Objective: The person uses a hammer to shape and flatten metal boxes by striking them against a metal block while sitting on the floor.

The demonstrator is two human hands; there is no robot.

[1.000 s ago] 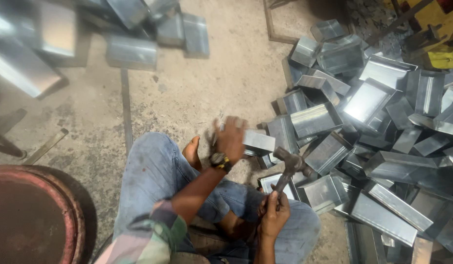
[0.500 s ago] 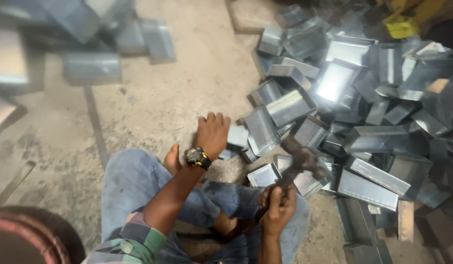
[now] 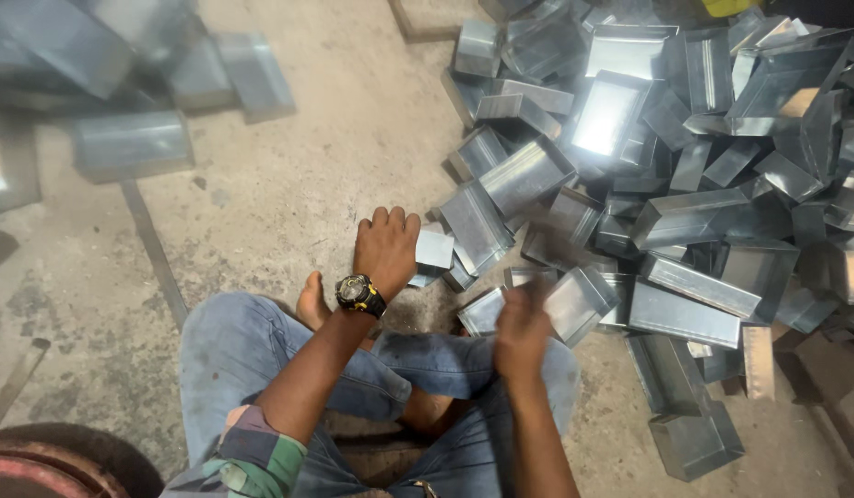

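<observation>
The left hand [image 3: 387, 249] is pressing flat, fingers spread, on a small metal box [image 3: 433, 251] lying on the floor [image 3: 288, 184] just ahead of the knee. The right hand [image 3: 524, 327] is blurring mid-swing — it is probably closing on a tool, but I cannot tell. One box is being worked; the big pile [image 3: 685, 166] is lying beside it — some boxes cut off at the edge.

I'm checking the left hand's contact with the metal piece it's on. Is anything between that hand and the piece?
Nothing visible. The left hand lies palm-down directly on the small metal piece, part of which shows at its right side. The right hand is blurred and apart from it.
</observation>
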